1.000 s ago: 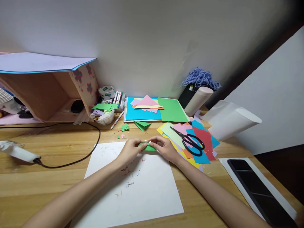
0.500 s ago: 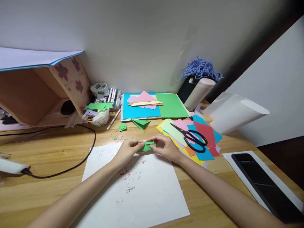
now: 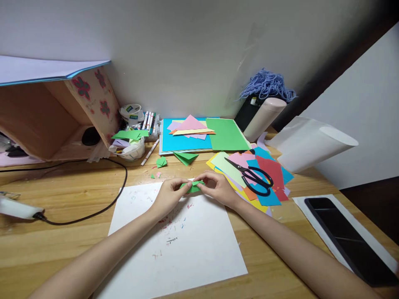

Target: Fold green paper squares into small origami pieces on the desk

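A small folded green paper piece is pinched between both hands over the top edge of a white sheet on the wooden desk. My left hand grips its left end with thumb and fingers closed. My right hand grips its right end the same way. Most of the piece is hidden by my fingers.
Black scissors lie on a pile of coloured papers right of my hands. A blue and green paper stack, a bowl of scraps, markers, a glue gun with cable, and a black tablet surround them.
My hands have kept their grip and worked the green piece a little; its fold looks slightly different. The view shifted a little to the right and up.
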`<act>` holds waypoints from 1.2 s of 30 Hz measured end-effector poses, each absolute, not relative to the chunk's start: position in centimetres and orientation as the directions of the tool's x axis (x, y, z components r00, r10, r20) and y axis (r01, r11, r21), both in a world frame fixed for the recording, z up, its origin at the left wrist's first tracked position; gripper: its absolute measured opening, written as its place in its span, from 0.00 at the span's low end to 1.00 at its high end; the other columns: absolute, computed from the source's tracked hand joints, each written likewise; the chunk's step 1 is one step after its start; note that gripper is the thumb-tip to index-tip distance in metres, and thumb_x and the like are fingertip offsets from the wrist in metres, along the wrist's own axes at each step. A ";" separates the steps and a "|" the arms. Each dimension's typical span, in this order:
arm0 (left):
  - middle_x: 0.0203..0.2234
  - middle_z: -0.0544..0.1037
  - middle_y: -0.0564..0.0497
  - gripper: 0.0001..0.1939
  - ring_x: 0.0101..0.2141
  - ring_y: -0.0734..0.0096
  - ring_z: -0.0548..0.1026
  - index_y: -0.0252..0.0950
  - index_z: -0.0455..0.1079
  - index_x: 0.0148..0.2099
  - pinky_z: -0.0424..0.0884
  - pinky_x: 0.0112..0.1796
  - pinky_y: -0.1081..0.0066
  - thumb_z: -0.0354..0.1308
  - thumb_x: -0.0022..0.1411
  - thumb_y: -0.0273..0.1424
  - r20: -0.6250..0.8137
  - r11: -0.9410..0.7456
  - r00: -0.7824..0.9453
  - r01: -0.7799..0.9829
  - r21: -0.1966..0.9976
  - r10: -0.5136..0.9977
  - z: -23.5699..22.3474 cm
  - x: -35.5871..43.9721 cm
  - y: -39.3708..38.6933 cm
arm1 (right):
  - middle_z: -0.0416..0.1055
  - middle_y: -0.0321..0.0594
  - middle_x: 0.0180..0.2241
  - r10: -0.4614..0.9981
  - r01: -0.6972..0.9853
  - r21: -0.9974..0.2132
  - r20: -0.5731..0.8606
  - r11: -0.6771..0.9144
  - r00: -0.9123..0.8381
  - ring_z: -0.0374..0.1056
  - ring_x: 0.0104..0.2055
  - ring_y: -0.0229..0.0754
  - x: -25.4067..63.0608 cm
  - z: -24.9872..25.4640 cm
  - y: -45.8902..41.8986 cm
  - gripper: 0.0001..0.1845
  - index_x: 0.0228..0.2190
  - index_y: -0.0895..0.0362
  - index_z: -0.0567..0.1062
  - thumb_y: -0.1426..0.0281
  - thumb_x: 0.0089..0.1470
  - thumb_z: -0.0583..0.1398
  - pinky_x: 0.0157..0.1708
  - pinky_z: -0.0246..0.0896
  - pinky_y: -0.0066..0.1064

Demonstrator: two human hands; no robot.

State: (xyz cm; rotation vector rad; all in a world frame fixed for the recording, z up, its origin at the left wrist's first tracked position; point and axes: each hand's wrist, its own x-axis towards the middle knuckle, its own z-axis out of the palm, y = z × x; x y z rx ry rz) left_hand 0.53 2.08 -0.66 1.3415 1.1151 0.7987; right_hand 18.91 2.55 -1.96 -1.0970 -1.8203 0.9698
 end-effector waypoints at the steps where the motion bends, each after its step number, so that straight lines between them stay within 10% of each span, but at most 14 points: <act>1: 0.34 0.78 0.45 0.16 0.34 0.66 0.73 0.32 0.76 0.38 0.69 0.33 0.71 0.56 0.55 0.39 -0.154 0.109 0.318 0.157 0.982 0.935 -0.6 0.5 2.1 | 0.71 0.39 0.30 0.919 0.325 -0.885 0.230 0.334 -0.319 0.64 0.31 0.38 18.9 -2.1 2.5 0.07 0.34 0.56 0.75 0.71 0.49 0.60 0.32 0.60 0.30; 36: 0.27 0.77 0.49 0.15 0.28 0.70 0.71 0.34 0.75 0.32 0.64 0.30 0.73 0.55 0.55 0.41 -0.057 -0.028 0.314 0.261 0.965 0.948 -0.8 0.5 1.6 | 0.71 0.39 0.27 0.916 0.366 -0.868 0.212 0.336 -0.340 0.64 0.30 0.39 18.9 -1.8 2.3 0.09 0.27 0.57 0.73 0.65 0.53 0.57 0.31 0.59 0.31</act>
